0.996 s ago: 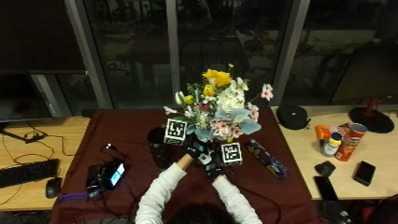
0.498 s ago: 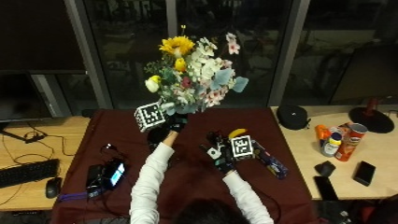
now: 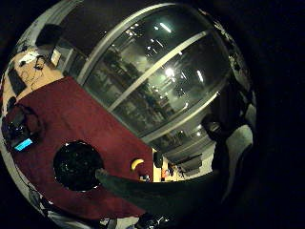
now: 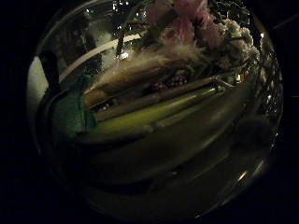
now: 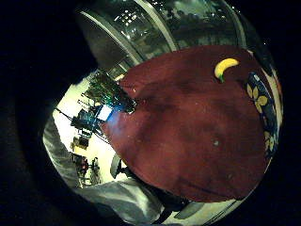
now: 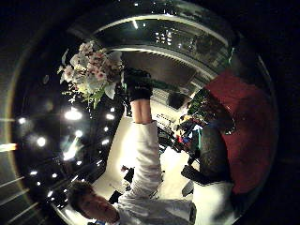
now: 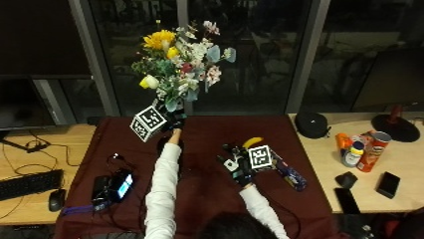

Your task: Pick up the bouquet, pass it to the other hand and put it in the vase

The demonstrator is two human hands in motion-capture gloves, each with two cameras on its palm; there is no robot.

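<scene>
My left hand (image 7: 170,123) grips the stems of the bouquet (image 7: 180,57) and holds it upright, high above the back of the red tablecloth (image 7: 205,199). Its flowers are yellow, white and pink with green leaves. The green stems (image 4: 154,112) lie across the left palm. Below that hand stands the dark vase (image 3: 76,164), its round mouth facing up; in the outside view only a dark patch (image 7: 161,145) beside my left forearm shows. My right hand (image 7: 240,167) hovers low over the cloth's middle, fingers relaxed, holding nothing. From it I see the bouquet (image 6: 91,72) raised in the left hand (image 6: 137,86).
A banana (image 7: 252,142) and a blue flowered pouch (image 7: 289,175) lie on the cloth right of my right hand. A small device with a lit screen (image 7: 121,184) sits at the cloth's left. A black cap (image 7: 311,124), bottles (image 7: 349,149) and a red can (image 7: 374,152) stand on the right table.
A second ago both hands met at the bouquet's stems. The right hand has let go and sunk toward the cloth; the left has lifted the bouquet up and to the left.
</scene>
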